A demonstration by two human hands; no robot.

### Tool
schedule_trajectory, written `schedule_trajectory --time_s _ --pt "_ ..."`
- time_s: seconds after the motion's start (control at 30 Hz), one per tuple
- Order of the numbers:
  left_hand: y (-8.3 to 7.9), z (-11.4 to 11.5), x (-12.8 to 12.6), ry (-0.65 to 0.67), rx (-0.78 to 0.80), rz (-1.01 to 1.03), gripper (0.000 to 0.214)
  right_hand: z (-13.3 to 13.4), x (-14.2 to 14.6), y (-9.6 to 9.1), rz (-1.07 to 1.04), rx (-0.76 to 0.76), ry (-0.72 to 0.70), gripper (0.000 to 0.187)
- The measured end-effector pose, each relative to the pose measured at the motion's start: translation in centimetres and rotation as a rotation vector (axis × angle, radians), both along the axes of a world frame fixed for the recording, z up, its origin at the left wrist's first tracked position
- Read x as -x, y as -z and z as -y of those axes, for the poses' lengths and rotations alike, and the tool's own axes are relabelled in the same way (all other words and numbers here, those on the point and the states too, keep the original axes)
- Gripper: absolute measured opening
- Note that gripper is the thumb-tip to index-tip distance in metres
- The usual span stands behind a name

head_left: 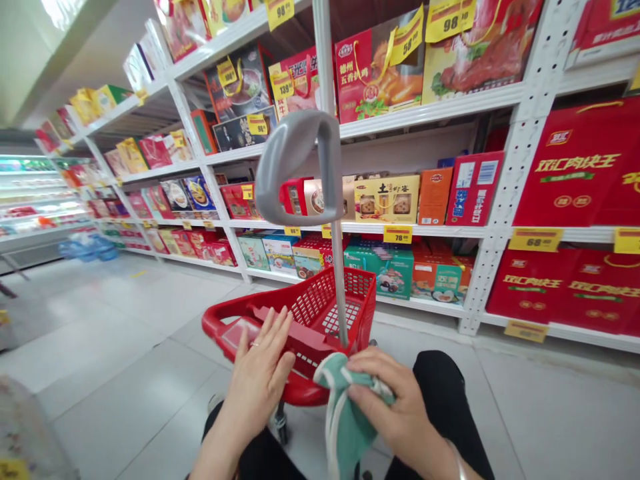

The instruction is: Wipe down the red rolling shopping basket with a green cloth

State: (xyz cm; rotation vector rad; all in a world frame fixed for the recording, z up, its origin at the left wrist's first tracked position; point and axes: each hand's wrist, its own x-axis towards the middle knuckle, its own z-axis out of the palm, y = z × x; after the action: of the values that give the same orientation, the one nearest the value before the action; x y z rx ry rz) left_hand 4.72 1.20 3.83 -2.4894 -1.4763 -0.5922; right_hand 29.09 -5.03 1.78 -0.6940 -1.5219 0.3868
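A red plastic shopping basket (225,320) on wheels stands on the floor in front of me, with a grey pull handle (300,167) rising from it on a metal rod. My left hand (260,380) lies flat on the basket's near rim with its fingers stretched out; a ring shows on one finger. My right hand (395,400) is closed on a teal cloth (345,427), pressing it against the basket's near edge by the rod's base. My knees in black trousers show below.
White shelving (500,220) full of red, yellow and green gift boxes with yellow price tags runs along the right and back. A pale tiled floor (125,347) stretches to the left, toward a lit refrigerated case (35,193).
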Motion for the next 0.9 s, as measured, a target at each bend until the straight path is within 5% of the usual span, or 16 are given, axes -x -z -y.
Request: schedule_trajectory --time_s 0.1,0.17,0.33,0.5,0.63,0.9 --pt "0.0 1.3 0.1 0.037 0.001 -0.012 0.059 -2.7 -1.7 0.7 -0.096 0.127 0.294 0.012" --pt "0.1 2.2 -0.4 0.076 -0.017 -0.028 0.061 -4.8 -1.7 1.0 -0.108 0.165 0.366 0.017" --pt "0.5 2.8 -0.5 0.023 -0.053 -0.086 0.070 -6.7 2.6 1.8 0.131 0.113 0.110 0.023" --pt "0.5 2.2 2.0 -0.100 0.024 -0.085 0.064 -6.8 5.0 3.2 0.330 -0.018 0.109 0.029" --pt "0.5 1.7 3.7 -0.202 0.047 -0.005 0.061 -9.7 2.7 5.9 0.400 -0.053 0.185 0.029" --pt "0.5 0.2 6.2 -0.328 0.106 0.179 0.061 -16.3 -6.4 10.4 0.618 0.151 0.525 0.025"
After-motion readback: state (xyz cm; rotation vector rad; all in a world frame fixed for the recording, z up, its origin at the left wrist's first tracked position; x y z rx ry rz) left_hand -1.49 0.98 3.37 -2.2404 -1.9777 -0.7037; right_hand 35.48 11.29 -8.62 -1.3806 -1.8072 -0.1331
